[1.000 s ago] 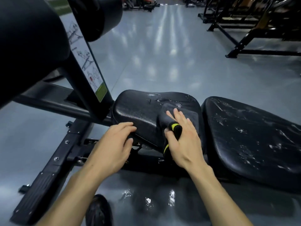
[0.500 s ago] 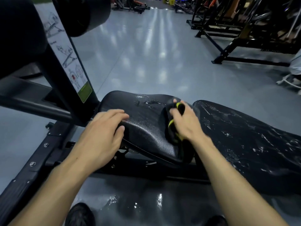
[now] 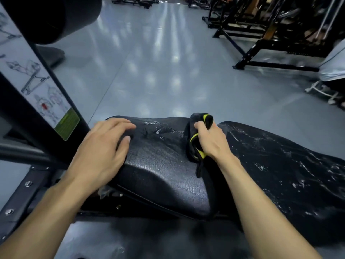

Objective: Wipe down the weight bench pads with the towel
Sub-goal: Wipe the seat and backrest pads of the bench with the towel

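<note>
Since a second ago right hand [image 3: 211, 142], fingers clamped on bunched towel [image 3: 197, 135], reached seat pad's [image 3: 164, 174] far right edge; left hand [image 3: 100, 154] braces, fingers spread; sweep leftward through droplets next.

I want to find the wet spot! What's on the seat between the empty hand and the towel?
Head view: bare black seat pad with water drops, between left hand and towel.

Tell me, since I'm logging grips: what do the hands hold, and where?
Right hand grips the bunched towel around its middle. Left hand holds nothing; it rests on the seat pad.
</note>
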Demonstrator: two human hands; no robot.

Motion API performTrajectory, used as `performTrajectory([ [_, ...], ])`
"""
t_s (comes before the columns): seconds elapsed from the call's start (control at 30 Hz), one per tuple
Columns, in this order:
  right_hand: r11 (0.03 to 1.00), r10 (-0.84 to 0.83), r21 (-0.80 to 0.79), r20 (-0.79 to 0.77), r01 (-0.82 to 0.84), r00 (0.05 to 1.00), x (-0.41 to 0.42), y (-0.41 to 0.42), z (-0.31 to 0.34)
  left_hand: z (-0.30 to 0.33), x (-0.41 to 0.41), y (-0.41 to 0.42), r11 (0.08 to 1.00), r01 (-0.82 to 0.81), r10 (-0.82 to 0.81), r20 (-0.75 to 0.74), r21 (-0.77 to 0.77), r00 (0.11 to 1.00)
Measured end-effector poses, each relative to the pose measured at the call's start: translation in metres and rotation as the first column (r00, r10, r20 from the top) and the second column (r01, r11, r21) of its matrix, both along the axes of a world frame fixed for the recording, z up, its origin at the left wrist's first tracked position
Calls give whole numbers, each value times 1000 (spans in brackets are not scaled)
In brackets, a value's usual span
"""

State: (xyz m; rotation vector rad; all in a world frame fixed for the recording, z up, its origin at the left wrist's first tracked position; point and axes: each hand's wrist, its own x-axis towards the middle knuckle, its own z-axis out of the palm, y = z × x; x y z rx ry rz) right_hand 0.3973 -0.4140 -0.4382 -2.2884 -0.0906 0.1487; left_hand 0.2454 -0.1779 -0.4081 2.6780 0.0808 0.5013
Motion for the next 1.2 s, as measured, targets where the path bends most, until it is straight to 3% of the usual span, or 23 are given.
performTrajectory([
  [0.1, 1000, -28, 0, 36, 28, 999, 6, 2, -8, -6, 10, 7, 1000, 21, -21, 4, 0, 1000],
  [0.27, 992, 5, 123, 103, -18, 995, -82, -27, -9, -7, 14, 15, 998, 12, -11, 30, -56, 999],
  [0.4, 992, 55, 107, 120, -68, 991, -110, -32, -14, -7, 9, 15, 997, 59, -58, 35, -43, 998],
  [0.53, 994, 93, -57, 45, -90, 995, -77, -27, 2, -6, -6, 23, 995, 39, -33, 70, -92, 997],
  [0.7, 995, 40, -88, -94, -48, 995, 8, 4, 20, -8, -16, 28, 999, 5, -2, 52, -50, 999],
  [0.77, 984, 57, -165, -32, -61, 998, 14, 16, 14, -11, -22, 38, 998, -18, 20, 38, -62, 999],
  [0.87, 955, 273, -146, 105, -257, 956, -34, 14, 3, -9, -30, 49, 991, -55, 59, 34, -119, 998],
  [0.93, 867, 498, -134, 203, -480, 843, -76, -4, -1, -11, -28, 51, 991, -43, 49, 46, -125, 998],
  [1.0, 820, 572, -160, 243, -549, 783, -73, -24, -7, -13, -25, 50, 995, -36, 41, 57, -93, 998],
  [1.07, 906, 420, -157, 210, -394, 883, -33, -24, -9, -11, -22, 50, 995, -48, 53, 59, -89, 997],
  [1.13, 981, 119, -164, 77, -105, 990, 8, 0, -2, -8, -22, 49, 993, -50, 57, 65, -108, 996],
  [1.2, 977, -15, -209, 102, 36, 995, 18, 36, 2, -8, -22, 50, 990, -58, 68, 76, -126, 995],
])
